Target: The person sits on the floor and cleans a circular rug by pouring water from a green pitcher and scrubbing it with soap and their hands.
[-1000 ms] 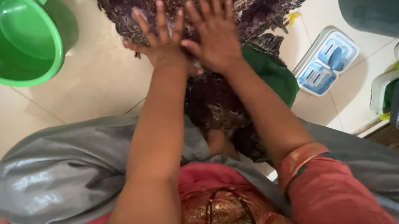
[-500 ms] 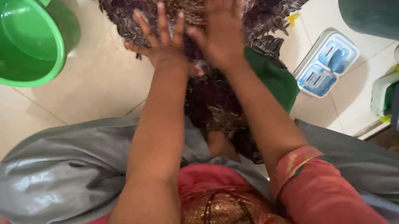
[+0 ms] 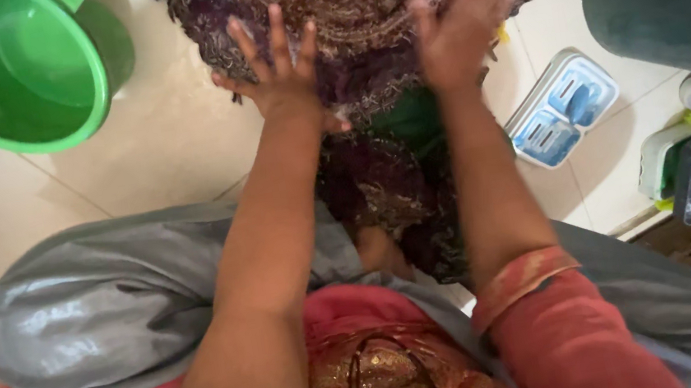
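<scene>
Both hands press flat on a dark patterned cloth [image 3: 353, 1] spread on the tiled floor [image 3: 165, 148]. This cloth is the landmark for all positions below.

Left hand [image 3: 278, 76]: fingers spread wide, palm down on the near left part of the cloth, gripping nothing. Right hand [image 3: 457, 27]: fingers held closer together, palm on the near right part; it is blurred, so whether it pinches any fabric cannot be told.

Judgement on the step: the cloth appears to be rubbed or pressed against the floor. It would go best with even weight through both palms, and with the hands kept apart so the fabric stays flat rather than bunching.

Count:
- cloths: one, with a green patch showing at its near edge
- green basin [image 3: 8, 71]: one, left of the cloth, apart from it
- blue and white tray [image 3: 561, 107]: one, right of the cloth
- hands: two
</scene>
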